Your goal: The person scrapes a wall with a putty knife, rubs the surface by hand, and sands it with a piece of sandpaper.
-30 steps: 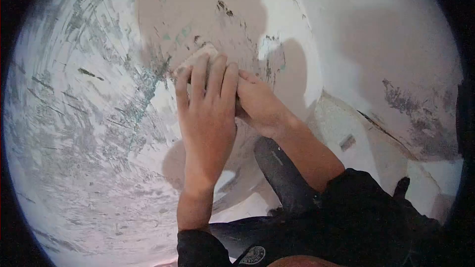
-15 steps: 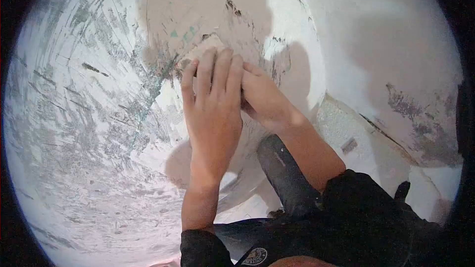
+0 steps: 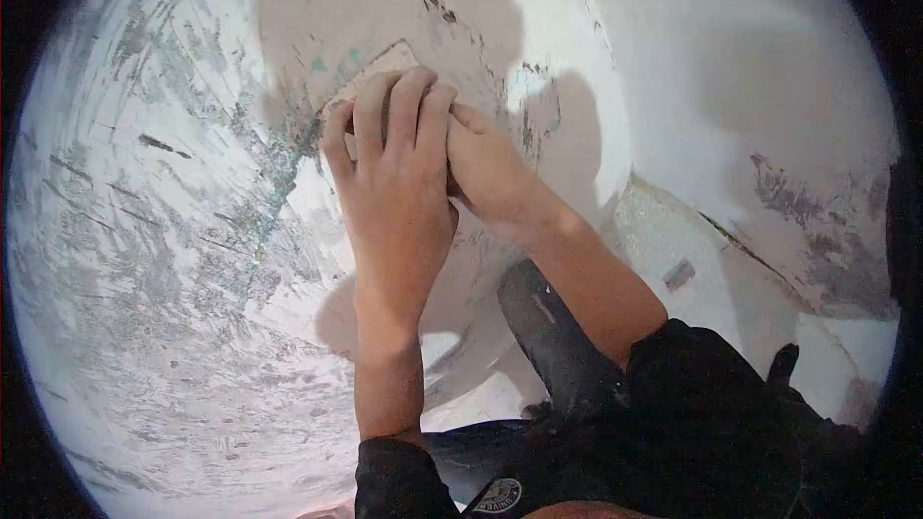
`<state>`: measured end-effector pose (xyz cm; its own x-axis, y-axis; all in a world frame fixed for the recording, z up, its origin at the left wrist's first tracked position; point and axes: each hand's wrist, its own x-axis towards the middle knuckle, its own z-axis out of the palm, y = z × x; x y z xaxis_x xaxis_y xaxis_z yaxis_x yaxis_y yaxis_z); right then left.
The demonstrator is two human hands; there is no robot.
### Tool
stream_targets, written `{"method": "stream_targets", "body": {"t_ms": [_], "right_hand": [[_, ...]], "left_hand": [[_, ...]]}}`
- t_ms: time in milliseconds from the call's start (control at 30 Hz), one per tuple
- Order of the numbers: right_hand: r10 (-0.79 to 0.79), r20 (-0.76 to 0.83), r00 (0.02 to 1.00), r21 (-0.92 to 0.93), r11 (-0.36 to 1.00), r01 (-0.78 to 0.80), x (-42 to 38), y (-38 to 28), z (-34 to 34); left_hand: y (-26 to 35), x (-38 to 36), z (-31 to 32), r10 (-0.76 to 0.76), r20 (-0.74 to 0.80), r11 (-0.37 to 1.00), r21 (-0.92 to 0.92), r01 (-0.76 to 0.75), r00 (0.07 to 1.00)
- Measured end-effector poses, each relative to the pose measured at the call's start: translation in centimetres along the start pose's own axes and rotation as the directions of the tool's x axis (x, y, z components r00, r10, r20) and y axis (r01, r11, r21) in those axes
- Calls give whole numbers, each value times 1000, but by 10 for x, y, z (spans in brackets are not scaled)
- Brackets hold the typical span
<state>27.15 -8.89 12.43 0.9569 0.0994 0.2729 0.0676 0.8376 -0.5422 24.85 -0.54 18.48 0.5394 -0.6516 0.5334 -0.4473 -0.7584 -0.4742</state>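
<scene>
My left hand (image 3: 394, 163) lies over a flat, pale piece (image 3: 392, 60) pressed against a patchy white wall (image 3: 192, 259). Its fingers are bent over the piece, and a straight edge with a square corner shows above the fingertips. Against its thumb side, partly underneath, is my right hand (image 3: 490, 163), with its fingers closed and mostly hidden by the left. The right hand seems to grip the same piece, whose kind I cannot make out because most of it is covered.
Grey scrape marks and dark flecks cover the curved-looking surface. At the right, a second pale surface (image 3: 769, 106) meets it along a ridge, with a cracked edge (image 3: 750, 250) lower down. My dark trouser leg (image 3: 538, 327) shows below the forearms. Shadows fall around the hands.
Both hands and the flat piece have slid a short way up and left over the wall. The whole view has shifted slightly too. The grip looks the same.
</scene>
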Motion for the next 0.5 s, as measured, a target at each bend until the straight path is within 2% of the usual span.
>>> {"method": "stream_targets", "body": {"t_ms": [67, 167, 200, 233, 333, 400, 500], "right_hand": [[-21, 7, 1000, 6, 1000, 21, -3, 0, -2], [66, 79, 995, -2, 998, -66, 1, -11, -2], [27, 82, 996, -7, 1000, -27, 4, -8, -2], [-8, 75, 997, -8, 1000, 9, 2, -4, -3], [10, 47, 999, -79, 997, -7, -1, -11, -3], [33, 71, 997, -97, 995, -26, 4, -13, -1], [-69, 21, 997, -86, 994, 70, 0, -5, -3]], "left_hand": [[10, -7, -4, -7, 26, 1000, -7, 7, 1000], [4, 1, -2, -19, -18, 1000, -11, 19, 1000], [3, 2, -1, -21, -35, 999, -31, 20, 999], [6, 4, -8, -17, 16, 1000, -23, 17, 1000], [13, 0, -11, -24, 51, 1000, -14, 25, 998], [8, 3, -3, -52, 1, 998, -44, 52, 999], [11, 2, -7, -22, 62, 999, -39, 24, 998]]}}
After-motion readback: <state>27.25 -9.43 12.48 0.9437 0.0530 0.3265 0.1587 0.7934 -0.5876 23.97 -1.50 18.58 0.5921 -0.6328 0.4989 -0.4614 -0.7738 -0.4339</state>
